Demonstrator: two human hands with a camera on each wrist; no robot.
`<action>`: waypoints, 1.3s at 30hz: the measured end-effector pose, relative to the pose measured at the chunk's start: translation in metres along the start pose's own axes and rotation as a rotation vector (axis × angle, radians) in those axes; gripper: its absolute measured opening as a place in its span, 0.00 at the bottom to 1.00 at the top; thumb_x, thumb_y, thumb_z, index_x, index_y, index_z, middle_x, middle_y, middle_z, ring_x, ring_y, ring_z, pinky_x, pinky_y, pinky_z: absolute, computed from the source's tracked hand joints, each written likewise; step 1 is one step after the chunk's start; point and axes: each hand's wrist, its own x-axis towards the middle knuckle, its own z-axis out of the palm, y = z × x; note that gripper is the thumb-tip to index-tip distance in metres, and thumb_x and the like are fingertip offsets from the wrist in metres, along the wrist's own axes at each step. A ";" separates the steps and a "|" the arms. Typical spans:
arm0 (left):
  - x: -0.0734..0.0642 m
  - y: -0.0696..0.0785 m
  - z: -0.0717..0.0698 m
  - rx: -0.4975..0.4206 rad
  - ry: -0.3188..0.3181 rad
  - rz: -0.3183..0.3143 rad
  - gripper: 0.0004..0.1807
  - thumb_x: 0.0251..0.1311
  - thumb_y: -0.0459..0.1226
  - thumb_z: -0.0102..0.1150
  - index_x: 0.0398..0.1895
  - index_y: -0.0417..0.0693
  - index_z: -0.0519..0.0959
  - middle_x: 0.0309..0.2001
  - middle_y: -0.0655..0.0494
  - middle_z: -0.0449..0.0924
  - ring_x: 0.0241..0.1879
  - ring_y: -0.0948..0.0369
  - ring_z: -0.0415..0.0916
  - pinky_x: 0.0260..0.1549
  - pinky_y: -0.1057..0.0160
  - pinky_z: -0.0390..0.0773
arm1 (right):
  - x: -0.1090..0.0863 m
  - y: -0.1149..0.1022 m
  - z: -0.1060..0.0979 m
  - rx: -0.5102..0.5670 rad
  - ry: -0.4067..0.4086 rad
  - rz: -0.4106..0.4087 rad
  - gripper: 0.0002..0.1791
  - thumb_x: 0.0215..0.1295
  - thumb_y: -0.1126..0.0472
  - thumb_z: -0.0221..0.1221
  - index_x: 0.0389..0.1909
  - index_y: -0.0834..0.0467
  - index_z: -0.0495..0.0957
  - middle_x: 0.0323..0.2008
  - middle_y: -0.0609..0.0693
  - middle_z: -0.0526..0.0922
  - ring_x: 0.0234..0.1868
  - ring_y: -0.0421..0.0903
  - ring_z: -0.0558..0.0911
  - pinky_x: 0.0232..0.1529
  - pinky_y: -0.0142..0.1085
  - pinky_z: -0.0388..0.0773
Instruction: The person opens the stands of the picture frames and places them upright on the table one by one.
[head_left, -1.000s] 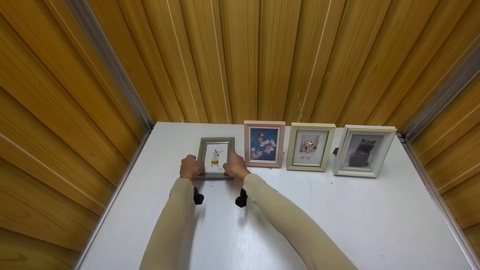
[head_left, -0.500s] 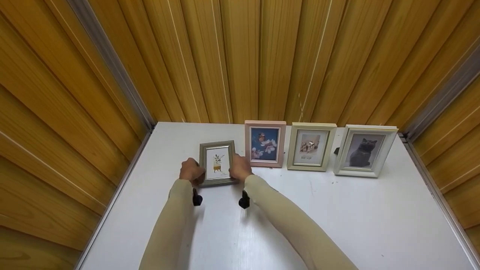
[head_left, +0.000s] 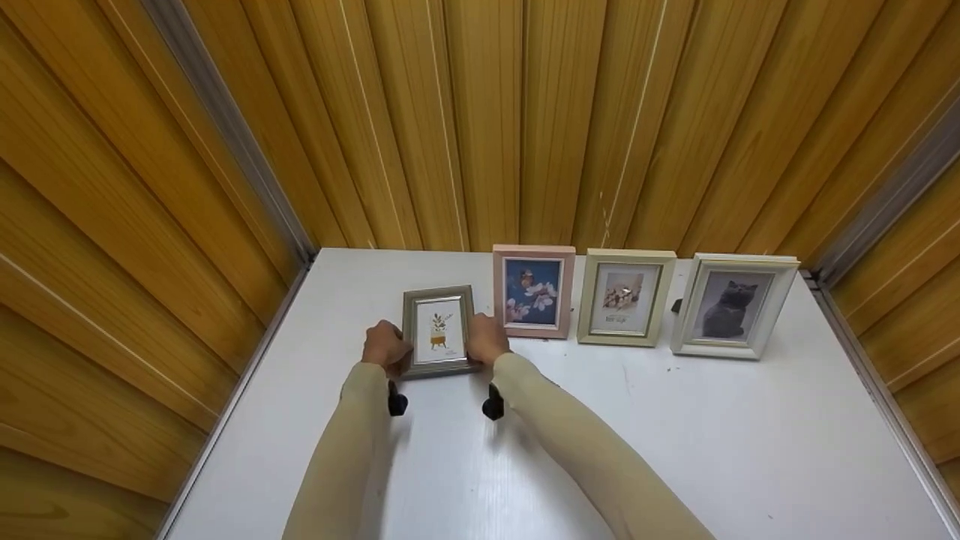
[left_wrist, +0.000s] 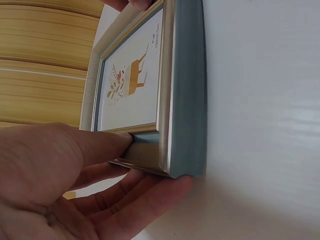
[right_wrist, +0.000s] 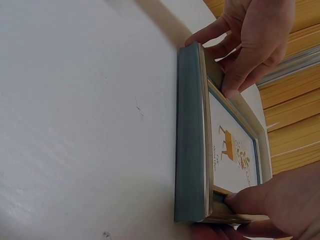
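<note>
A grey-green picture frame [head_left: 439,369] with a potted-plant print stands leaning back on the white table, between my two hands. My left hand [head_left: 385,344] grips its left side; in the left wrist view the thumb [left_wrist: 107,146] presses on the front moulding while the fingers curl behind the edge. On the opposite side my right hand [head_left: 487,339] pinches the frame, its thumb [right_wrist: 247,200] on the front and its fingers partly hidden behind. The bottom edge of the frame [right_wrist: 191,135] is right at the table surface in the right wrist view.
To the right, in a row, stand a pink picture frame [head_left: 534,332], a cream picture frame [head_left: 616,339] and a white picture frame [head_left: 716,350] with a cat photo. Wooden panel walls [head_left: 487,120] enclose the white table [head_left: 712,450] at the back and sides.
Both hands have drawn the grey-green frame slightly toward me and turned it a little, with its top edge now slanting. The other frames have stayed in place.
</note>
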 end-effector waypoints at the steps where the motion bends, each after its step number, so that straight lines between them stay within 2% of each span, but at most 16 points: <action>1: 0.000 0.000 0.000 -0.002 0.002 0.001 0.13 0.60 0.28 0.63 0.47 0.30 0.82 0.42 0.37 0.84 0.34 0.48 0.83 0.38 0.50 0.85 | 0.000 0.000 0.000 -0.008 0.000 -0.004 0.07 0.59 0.75 0.59 0.35 0.67 0.84 0.38 0.61 0.87 0.38 0.56 0.86 0.43 0.49 0.84; 6: 0.001 -0.002 0.002 -0.013 0.011 0.007 0.12 0.58 0.27 0.62 0.46 0.31 0.82 0.41 0.38 0.84 0.34 0.48 0.83 0.36 0.50 0.85 | 0.000 0.001 -0.001 -0.025 -0.005 -0.016 0.07 0.60 0.74 0.58 0.32 0.66 0.84 0.38 0.61 0.88 0.38 0.56 0.86 0.43 0.49 0.84; 12: 0.003 -0.002 0.003 -0.004 0.031 0.021 0.15 0.56 0.27 0.62 0.48 0.31 0.82 0.45 0.37 0.84 0.39 0.47 0.82 0.40 0.48 0.84 | 0.004 0.003 -0.001 0.063 -0.062 0.070 0.07 0.58 0.76 0.58 0.29 0.63 0.83 0.33 0.57 0.86 0.30 0.49 0.77 0.37 0.44 0.83; 19: 0.003 -0.002 0.005 -0.036 0.036 0.009 0.16 0.59 0.27 0.62 0.51 0.30 0.83 0.45 0.37 0.85 0.33 0.48 0.84 0.31 0.53 0.85 | 0.004 0.004 -0.001 0.098 -0.060 0.096 0.09 0.61 0.76 0.55 0.27 0.62 0.81 0.31 0.55 0.84 0.28 0.49 0.73 0.35 0.44 0.81; 23: 0.003 -0.003 0.006 0.003 0.093 0.053 0.18 0.59 0.29 0.63 0.53 0.31 0.83 0.49 0.35 0.84 0.39 0.47 0.85 0.38 0.50 0.86 | 0.000 0.003 -0.002 0.100 -0.024 0.071 0.08 0.61 0.75 0.55 0.28 0.62 0.80 0.30 0.56 0.84 0.28 0.49 0.74 0.37 0.46 0.82; 25: 0.003 -0.003 0.006 0.018 0.126 0.074 0.19 0.60 0.30 0.63 0.55 0.32 0.83 0.52 0.35 0.83 0.41 0.47 0.84 0.42 0.49 0.85 | -0.002 0.002 -0.002 0.113 0.003 0.059 0.07 0.64 0.74 0.54 0.30 0.63 0.80 0.32 0.58 0.84 0.30 0.51 0.78 0.38 0.47 0.82; 30: 0.002 -0.001 0.006 -0.016 0.179 0.092 0.20 0.65 0.32 0.62 0.60 0.34 0.81 0.58 0.35 0.81 0.44 0.47 0.84 0.47 0.48 0.83 | -0.008 -0.002 -0.006 0.142 0.090 0.022 0.08 0.71 0.71 0.50 0.35 0.65 0.78 0.34 0.63 0.85 0.38 0.62 0.85 0.40 0.53 0.81; 32: 0.001 0.000 0.006 -0.042 0.200 0.101 0.21 0.67 0.33 0.62 0.61 0.36 0.80 0.58 0.36 0.81 0.45 0.47 0.85 0.45 0.49 0.84 | -0.008 -0.004 -0.007 0.140 0.122 0.016 0.07 0.71 0.71 0.51 0.37 0.66 0.78 0.35 0.63 0.85 0.38 0.63 0.85 0.40 0.53 0.82; 35: 0.000 -0.001 0.007 -0.079 0.242 0.120 0.21 0.68 0.34 0.61 0.63 0.38 0.80 0.55 0.37 0.84 0.42 0.49 0.86 0.40 0.51 0.85 | -0.007 -0.006 -0.008 0.140 0.150 0.028 0.05 0.69 0.70 0.56 0.43 0.66 0.78 0.36 0.63 0.86 0.39 0.63 0.86 0.41 0.53 0.82; 39: -0.003 0.000 0.008 -0.127 0.301 0.154 0.22 0.68 0.34 0.63 0.65 0.40 0.79 0.46 0.40 0.87 0.39 0.52 0.87 0.37 0.53 0.84 | -0.007 -0.008 -0.010 0.180 0.172 0.052 0.13 0.63 0.71 0.62 0.49 0.65 0.78 0.38 0.62 0.87 0.40 0.61 0.86 0.42 0.52 0.82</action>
